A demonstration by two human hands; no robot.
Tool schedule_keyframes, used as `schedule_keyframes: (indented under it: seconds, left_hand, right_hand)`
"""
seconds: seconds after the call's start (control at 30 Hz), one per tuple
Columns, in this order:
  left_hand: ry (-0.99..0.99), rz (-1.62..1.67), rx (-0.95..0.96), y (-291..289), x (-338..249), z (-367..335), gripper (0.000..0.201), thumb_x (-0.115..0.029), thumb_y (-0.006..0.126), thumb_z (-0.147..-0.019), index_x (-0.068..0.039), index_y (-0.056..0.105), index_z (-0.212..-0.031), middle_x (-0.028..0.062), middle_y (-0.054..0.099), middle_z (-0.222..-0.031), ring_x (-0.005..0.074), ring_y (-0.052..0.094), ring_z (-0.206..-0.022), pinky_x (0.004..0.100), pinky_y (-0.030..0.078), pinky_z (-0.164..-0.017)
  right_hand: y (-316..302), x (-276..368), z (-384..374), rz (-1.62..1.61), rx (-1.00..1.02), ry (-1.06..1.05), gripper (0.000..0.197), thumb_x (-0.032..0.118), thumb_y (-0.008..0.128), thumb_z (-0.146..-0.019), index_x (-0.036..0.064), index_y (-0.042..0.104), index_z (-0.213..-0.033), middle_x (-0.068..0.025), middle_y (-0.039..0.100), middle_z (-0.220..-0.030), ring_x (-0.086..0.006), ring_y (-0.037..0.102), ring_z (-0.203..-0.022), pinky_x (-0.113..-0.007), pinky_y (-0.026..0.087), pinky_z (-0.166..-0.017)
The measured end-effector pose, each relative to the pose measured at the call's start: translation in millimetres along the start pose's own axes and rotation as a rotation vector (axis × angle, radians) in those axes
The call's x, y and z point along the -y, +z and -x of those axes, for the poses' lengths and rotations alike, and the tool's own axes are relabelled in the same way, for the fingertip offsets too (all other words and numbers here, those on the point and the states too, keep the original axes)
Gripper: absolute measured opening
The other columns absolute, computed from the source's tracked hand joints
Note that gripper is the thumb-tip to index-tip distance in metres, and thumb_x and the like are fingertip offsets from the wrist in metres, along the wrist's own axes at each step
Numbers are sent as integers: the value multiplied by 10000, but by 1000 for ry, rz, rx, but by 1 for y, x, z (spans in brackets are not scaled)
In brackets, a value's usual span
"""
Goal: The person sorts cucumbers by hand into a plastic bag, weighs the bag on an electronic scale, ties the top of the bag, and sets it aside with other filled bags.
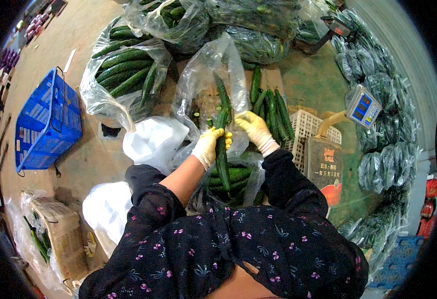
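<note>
Handling cucumber [222, 167]: my left hand [209, 143] grips it, right hand [253, 128] curled by bag [199, 74], pinch unclear; next likely needs steady hold

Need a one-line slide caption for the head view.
Gloved left hand holds a cucumber, gloved right hand close by, with bagged cucumbers ahead and a blue basket at left.

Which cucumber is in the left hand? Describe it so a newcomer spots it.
Find the black floral top filling the bottom, then go up to the yellow-gloved left hand near the middle. The long dark green cucumber runs through its grip, lower end toward the chest; unlike the loose cucumbers at right, fingers wrap around it.
</note>
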State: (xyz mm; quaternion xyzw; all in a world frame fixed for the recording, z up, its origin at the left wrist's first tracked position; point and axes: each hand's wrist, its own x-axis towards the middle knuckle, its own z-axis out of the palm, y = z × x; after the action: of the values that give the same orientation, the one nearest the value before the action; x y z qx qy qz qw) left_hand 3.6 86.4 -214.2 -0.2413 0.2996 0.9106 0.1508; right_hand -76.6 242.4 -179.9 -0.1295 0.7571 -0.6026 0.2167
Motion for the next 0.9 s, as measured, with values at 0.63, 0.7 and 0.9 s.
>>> schedule_keyframes:
  seconds: [0.63,0.7,0.9]
  left_hand:
    - [-23,-135,240,11,-9,41,302,-130,489,-884,-53,453,-1173,107,624,-845,150,565,-593,261,498,-542]
    - [-5,-72,301,14,-21,56,320,-144,493,-878,-62,444,-1183,96,619,-854,148,562,-605,257,490,-556]
    - [-34,68,273,7,-33,76,311,-209,483,-862,-5,522,-1093,113,623,-804,181,570,-590,278,491,-568]
  right_hand:
    - [-28,-47,-62,571,-332,175,354,354,482,-905,57,614,-1043,-111,642,-900,-218,577,-815,-314,443,-762]
    - [-34,-53,-61,545,-465,84,356,363,482,-898,74,608,-1063,-125,637,-901,-238,582,-828,-328,440,-769]
    - [-35,-50,-48,-152,-310,80,360,271,554,-883,38,546,-1157,-50,620,-973,-161,571,-838,-269,447,-758]
